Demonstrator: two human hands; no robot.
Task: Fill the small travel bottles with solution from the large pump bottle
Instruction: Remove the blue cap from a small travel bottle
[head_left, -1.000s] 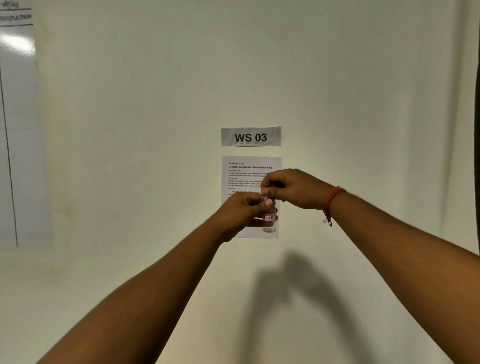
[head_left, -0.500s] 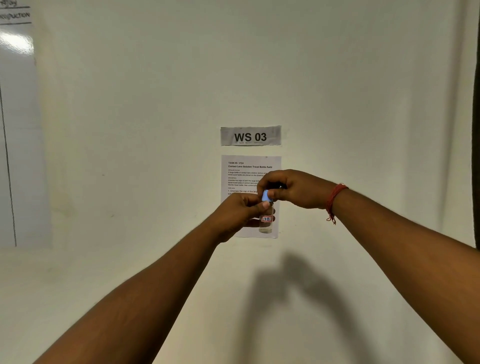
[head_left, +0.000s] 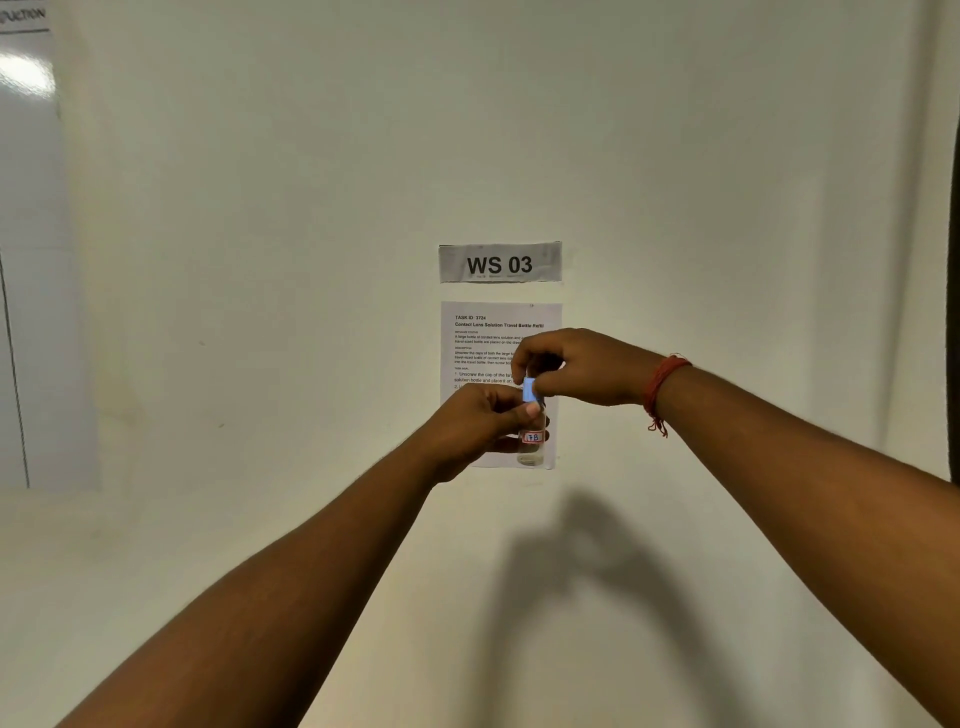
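Observation:
I hold a small clear travel bottle (head_left: 532, 448) upright in the air in front of the wall. It carries a red-edged label reading 78. My left hand (head_left: 480, 427) grips the bottle's body from the left. My right hand (head_left: 576, 368) pinches the light blue cap (head_left: 529, 389) at the bottle's top from above. A little liquid shows at the bottle's bottom. The large pump bottle is out of view.
A pale wall fills the view, with a "WS 03" sign (head_left: 500, 263) and a printed task sheet (head_left: 483, 338) behind my hands. A whiteboard (head_left: 31, 260) hangs at the far left. My arms cast a shadow on the wall below.
The blue cap has come more into sight as my right hand's fingers shifted on it. Both hands stay at about the same place.

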